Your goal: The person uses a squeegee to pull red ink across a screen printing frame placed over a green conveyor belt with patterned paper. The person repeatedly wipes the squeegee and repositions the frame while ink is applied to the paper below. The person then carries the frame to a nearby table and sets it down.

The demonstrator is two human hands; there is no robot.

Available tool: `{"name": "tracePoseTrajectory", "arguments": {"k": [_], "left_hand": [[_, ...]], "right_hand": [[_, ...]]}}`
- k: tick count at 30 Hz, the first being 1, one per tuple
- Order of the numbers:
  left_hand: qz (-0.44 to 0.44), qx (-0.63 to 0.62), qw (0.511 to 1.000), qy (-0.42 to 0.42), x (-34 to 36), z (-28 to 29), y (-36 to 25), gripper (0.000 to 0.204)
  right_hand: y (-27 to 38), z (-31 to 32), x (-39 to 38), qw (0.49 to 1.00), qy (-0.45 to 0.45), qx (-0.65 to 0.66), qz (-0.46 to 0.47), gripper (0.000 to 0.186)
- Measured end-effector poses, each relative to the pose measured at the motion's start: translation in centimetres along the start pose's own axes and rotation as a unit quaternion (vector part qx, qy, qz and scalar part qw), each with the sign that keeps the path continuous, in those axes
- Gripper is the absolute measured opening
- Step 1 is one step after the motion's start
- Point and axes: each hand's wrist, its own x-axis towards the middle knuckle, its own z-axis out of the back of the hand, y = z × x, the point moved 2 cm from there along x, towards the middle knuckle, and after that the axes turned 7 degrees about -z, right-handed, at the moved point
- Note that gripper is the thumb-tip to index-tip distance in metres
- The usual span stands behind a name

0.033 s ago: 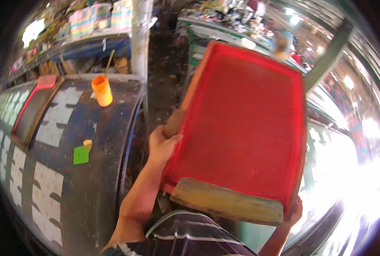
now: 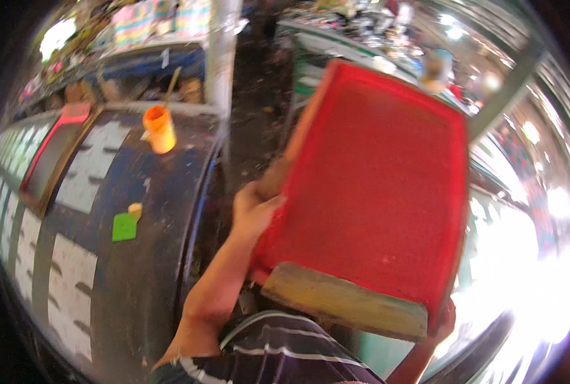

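A red screen-printing frame [image 2: 374, 179] is held up in front of my body, tilted, its red mesh toward me. My left hand [image 2: 254, 208] is closed round its left edge, the thumb on the red border. At the lower right corner, my right hand [image 2: 445, 321] grips the edge; most of its fingers are hidden behind the frame. Across the near end of the frame lies a worn wooden strip [image 2: 346, 299] with yellowish stains, like a squeegee.
To the left, a long dark table [image 2: 144, 269] bears rows of pale printed sheets [image 2: 72, 275], another screen frame [image 2: 58, 160], an orange tub [image 2: 161, 131] with a stick and a green square [image 2: 124, 227]. A post [image 2: 221, 70] stands beyond. Cluttered benches [image 2: 355, 41] fill the back; bright glare lies right.
The picture has shifted slightly, so the table, tub and frame sit a little further right. Both hands keep their hold on the frame.
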Motion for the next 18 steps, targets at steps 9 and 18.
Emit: {"name": "tracePoseTrajectory", "arguments": {"k": [9,18], "left_hand": [[-0.012,0.166,0.984,0.062,15.6,-8.4,2.0,0.047],[-0.047,0.163,0.984,0.054,32.5,-14.6,1.9,0.049]], "right_hand": [[-2.6,-8.7,9.8,0.982,-0.162,-0.096,0.007,0.053],[-5.8,-19.1,23.5,0.985,-0.146,-0.066,-0.066,0.05]]}}
